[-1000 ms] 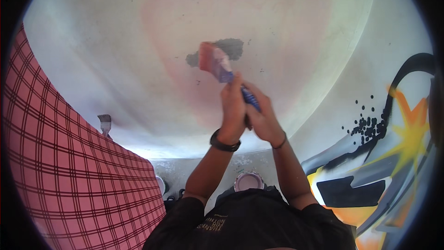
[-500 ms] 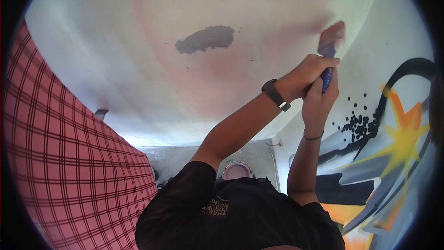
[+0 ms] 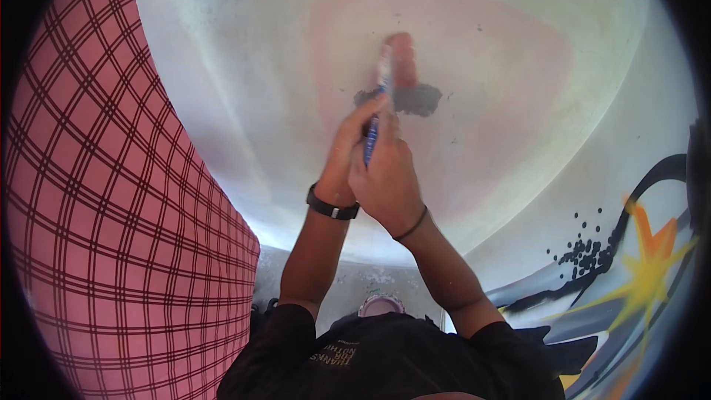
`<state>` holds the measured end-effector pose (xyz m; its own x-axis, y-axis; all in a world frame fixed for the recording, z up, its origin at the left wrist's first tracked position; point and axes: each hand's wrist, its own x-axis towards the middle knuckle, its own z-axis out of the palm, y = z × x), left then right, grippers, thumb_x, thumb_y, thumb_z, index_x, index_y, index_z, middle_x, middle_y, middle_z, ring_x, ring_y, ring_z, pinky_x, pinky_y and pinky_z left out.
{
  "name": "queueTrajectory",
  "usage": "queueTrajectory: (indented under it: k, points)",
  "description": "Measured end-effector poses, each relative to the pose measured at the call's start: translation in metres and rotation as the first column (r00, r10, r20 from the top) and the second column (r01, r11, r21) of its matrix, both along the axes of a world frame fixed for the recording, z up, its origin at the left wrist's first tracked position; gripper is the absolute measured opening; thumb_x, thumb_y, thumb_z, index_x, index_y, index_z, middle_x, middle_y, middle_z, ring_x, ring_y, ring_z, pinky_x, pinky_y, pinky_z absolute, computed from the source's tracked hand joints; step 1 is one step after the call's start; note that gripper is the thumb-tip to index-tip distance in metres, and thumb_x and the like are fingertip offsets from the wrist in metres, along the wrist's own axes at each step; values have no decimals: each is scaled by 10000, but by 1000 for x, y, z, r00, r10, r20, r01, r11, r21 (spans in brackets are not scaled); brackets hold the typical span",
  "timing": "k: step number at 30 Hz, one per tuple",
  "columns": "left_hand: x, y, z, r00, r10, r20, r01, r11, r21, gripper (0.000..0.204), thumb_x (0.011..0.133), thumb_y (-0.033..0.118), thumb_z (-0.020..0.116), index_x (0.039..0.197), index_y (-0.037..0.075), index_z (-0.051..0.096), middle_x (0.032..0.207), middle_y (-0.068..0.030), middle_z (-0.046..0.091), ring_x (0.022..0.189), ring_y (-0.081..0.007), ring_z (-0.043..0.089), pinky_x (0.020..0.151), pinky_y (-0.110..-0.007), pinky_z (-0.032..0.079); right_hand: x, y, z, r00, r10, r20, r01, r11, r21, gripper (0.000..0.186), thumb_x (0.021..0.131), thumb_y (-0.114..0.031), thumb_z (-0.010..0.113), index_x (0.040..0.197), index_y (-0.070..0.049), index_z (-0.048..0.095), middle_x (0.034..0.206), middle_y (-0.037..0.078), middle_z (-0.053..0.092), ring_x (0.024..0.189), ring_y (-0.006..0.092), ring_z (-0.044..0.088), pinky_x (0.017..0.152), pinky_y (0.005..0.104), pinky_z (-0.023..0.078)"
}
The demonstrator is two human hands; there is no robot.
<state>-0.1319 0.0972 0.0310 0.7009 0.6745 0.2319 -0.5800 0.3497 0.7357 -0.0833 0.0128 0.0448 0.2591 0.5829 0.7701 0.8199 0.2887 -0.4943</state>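
Both my hands hold one paintbrush (image 3: pixel 384 78) by its blue handle. My left hand (image 3: pixel 346 152), with a black watch on the wrist, is closed round the handle nearer the bristles. My right hand (image 3: pixel 389 174) is closed round its lower part. The brush head is raised against the pale wall (image 3: pixel 511 44), seen nearly edge-on and blurred. Just right of it shows a deeper pink-red patch (image 3: pixel 404 59) that looks like wet paint. The brush overlaps a rough dark grey patch (image 3: pixel 422 100) on the wall.
A faint pink band rings the middle of the wall. To the left hangs a pink checked cloth (image 3: pixel 126 215). The right wall carries a painted mural (image 3: pixel 644 267). Near my body, a round pink-rimmed container (image 3: pixel 381 305) stands on the grey floor (image 3: pixel 359 278).
Both hands have swung left with the brush, from near the right corner to the grey patch. The brush has turned from showing its broad face to nearly edge-on. The view has shifted too.
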Motion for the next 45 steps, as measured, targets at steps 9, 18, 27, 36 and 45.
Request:
queueTrajectory:
  k: [9,18,27,36,45]
  points:
    - [-6,-20,26,928,373,-13,-373,928,3,244,1001,320,509,906,101,557,826,27,516,763,-68,520,688,-251,448,32,11,13,572,605,-554,-712,702,31,473,823,-18,489,1291,51,481,951,158,629,787,259,619,737,376,502]
    - [120,-62,71,994,-55,-93,78,963,256,309,1000,339,489,863,73,563,734,-27,572,626,-108,573,538,-272,465,109,-74,51,682,265,-681,-214,964,160,426,847,-30,500,1269,-3,548,715,9,553,479,32,411,393,206,318]
    - [241,-131,91,932,-280,-232,354,844,402,413,980,368,462,751,35,546,658,-101,589,486,-205,567,373,-329,422,190,-138,54,655,94,-750,199,936,292,400,889,-53,446,1272,-23,558,580,-68,398,436,2,286,383,177,173]
    - [229,-126,83,802,-594,-59,590,804,-69,261,898,330,604,807,93,545,659,-11,539,552,-140,529,542,-288,459,165,-131,54,892,-302,-338,366,919,145,463,871,-46,425,1308,104,447,1152,246,598,1065,311,587,951,373,439]
    - [57,-4,61,936,-333,114,341,938,-59,297,977,294,521,786,67,543,723,-46,564,652,-152,555,627,-291,466,37,-27,56,997,-67,-45,69,996,49,462,860,-95,525,1271,50,371,920,332,596,863,498,597,720,501,478]
